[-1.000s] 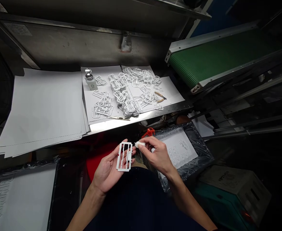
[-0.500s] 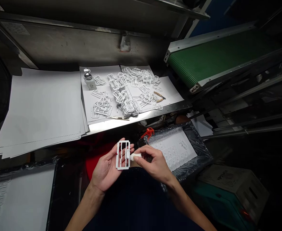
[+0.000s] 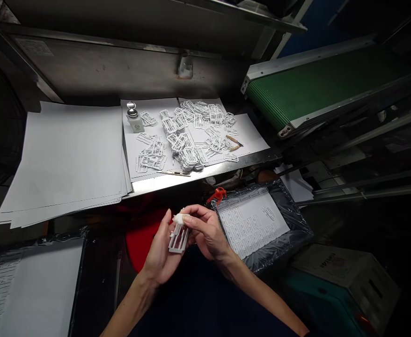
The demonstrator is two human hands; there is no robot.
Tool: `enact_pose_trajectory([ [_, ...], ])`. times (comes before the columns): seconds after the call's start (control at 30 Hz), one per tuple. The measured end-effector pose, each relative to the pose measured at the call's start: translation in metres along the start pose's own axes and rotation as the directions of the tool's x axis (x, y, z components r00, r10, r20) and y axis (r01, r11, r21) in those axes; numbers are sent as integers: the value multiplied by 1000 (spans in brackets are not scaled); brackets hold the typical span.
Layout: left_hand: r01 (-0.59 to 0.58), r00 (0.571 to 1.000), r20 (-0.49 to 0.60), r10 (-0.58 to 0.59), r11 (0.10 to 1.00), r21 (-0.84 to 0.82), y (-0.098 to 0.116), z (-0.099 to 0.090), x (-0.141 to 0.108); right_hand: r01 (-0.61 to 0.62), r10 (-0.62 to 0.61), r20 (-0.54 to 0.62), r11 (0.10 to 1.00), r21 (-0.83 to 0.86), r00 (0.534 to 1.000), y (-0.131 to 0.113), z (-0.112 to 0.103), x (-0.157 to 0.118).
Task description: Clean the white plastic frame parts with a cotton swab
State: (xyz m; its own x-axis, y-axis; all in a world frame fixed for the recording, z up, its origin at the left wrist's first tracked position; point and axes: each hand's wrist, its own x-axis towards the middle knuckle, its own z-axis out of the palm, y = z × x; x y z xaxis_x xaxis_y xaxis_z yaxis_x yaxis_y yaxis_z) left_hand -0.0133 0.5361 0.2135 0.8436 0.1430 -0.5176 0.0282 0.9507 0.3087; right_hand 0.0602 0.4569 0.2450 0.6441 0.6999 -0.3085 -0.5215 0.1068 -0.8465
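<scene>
My left hand [image 3: 161, 255] holds a white plastic frame part [image 3: 178, 238], now turned nearly edge-on to the camera. My right hand [image 3: 207, 231] pinches a small white swab [image 3: 179, 218] and presses it against the top of the frame. Both hands hover over my lap, below the front edge of the metal bench [image 3: 163, 182]. A heap of the same white frame parts [image 3: 187, 133] lies on paper at the middle of the bench.
A small pump bottle [image 3: 134, 119] stands behind the heap, tweezers [image 3: 173, 173] and cutters [image 3: 234, 142] beside it. Stacked white paper sheets [image 3: 68, 154] cover the bench's left. A plastic-lined tray [image 3: 258, 220] with laid-out parts sits right of my hands, another tray [image 3: 33, 285] at lower left. A green conveyor [image 3: 318, 84] runs upper right.
My left hand has tilted the frame from flat-on to nearly edge-on. My right hand has moved the swab left, from beside the frame to its top edge.
</scene>
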Motion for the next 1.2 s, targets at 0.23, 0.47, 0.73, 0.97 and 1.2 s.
enact_pose_trajectory([
  [0.23, 136, 989, 51, -139, 989, 55, 3, -8, -3, 185, -260, -187, 921, -344, 947, -19, -24, 8],
  [0.47, 158, 984, 84, -160, 987, 29, 6, -6, 0, 187, -351, -97, 689, -700, 931, -18, -28, 10],
  [0.73, 117, 993, -8, -117, 993, 23, 7, -5, -2, 264, -327, 169, 272, -925, 930, -22, -27, 3],
  [0.97, 177, 984, 8, -177, 984, 32, 12, -10, 4, 149, -329, 27, 352, -924, 944, -34, -46, -2],
  [1.2, 165, 985, 38, -166, 986, 9, 11, -9, 6, 173, -344, 42, 360, -917, 938, -28, -42, 1],
])
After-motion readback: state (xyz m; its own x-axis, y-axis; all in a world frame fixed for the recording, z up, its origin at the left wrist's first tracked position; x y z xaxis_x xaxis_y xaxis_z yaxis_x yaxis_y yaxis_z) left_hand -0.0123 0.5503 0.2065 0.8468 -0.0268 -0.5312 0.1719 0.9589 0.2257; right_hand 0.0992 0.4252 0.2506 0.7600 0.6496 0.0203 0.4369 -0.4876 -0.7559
